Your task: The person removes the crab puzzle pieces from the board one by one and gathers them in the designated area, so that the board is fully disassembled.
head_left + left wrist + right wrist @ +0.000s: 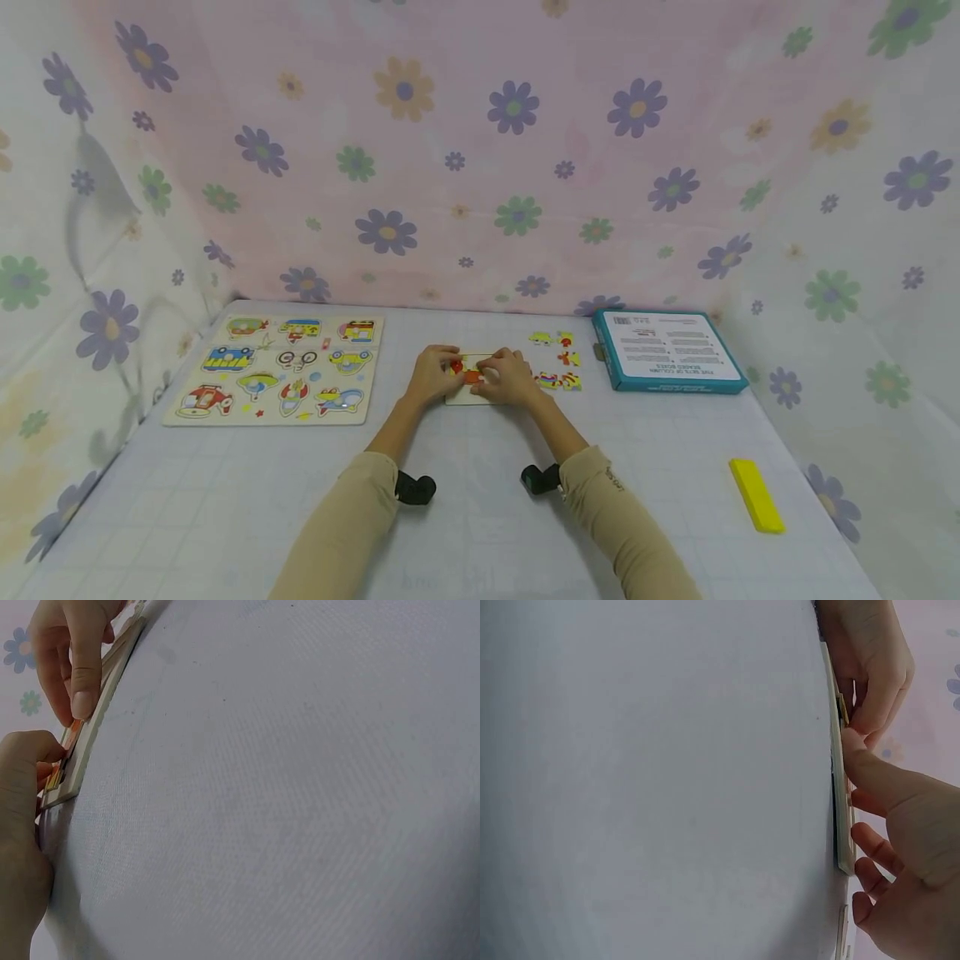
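A small wooden puzzle board [467,400] lies at the middle of the table, with red and orange puzzle pieces [472,377] on it. My left hand [435,372] is at the board's left end, thumb and fingers bent around a piece there. From the right, my right hand [512,379] pinches an orange-red piece over the board with thumb and index finger; its other fingers are loosely curled in the right wrist view. Both hands' fingertips are close together and hide part of the board. Several loose puzzle pieces [567,359] lie just right of the right hand.
At the left lies a large wooden vehicle puzzle board [273,392]. A teal-edged box [671,350] stands at the back right, and a yellow bar [756,496] lies near the right edge. Flowered cloth [465,167] hangs behind and on both sides.
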Demonstrator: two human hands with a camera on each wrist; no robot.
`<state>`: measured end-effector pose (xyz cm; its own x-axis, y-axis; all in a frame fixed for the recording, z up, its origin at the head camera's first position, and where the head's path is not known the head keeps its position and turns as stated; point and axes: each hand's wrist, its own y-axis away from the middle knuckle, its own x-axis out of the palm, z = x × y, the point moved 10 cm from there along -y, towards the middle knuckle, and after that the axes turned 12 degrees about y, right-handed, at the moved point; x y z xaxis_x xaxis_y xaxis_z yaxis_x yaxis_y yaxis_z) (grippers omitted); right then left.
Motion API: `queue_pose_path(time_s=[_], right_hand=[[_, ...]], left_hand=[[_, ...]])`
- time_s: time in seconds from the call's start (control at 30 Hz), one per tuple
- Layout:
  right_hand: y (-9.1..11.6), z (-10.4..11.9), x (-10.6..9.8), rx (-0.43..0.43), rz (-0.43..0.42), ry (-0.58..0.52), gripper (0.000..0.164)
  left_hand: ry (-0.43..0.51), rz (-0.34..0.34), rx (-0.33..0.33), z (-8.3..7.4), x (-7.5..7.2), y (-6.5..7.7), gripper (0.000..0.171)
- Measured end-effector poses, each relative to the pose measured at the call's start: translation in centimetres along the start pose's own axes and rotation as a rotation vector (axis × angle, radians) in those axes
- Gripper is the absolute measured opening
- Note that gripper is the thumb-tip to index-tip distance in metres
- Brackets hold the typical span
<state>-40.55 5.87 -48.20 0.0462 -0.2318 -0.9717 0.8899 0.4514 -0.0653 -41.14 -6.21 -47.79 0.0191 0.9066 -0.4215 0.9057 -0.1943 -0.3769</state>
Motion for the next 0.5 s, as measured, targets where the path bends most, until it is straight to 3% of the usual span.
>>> queue_pose_path(time_s=[0.27,0.5], right_hand=[[0.1,0.27,-0.27,-0.016,-0.041,-0.022,0.039],[0.09,0.44,-0.39,-0.011,-0.024,0.087,0.041]], left_hand=[[0.006,-0.007,0.026,-0.14,-0.08,0.15,0.033],[-0.006,-0.008,0.024,-0.06,-0.05,0.04,0.032]])
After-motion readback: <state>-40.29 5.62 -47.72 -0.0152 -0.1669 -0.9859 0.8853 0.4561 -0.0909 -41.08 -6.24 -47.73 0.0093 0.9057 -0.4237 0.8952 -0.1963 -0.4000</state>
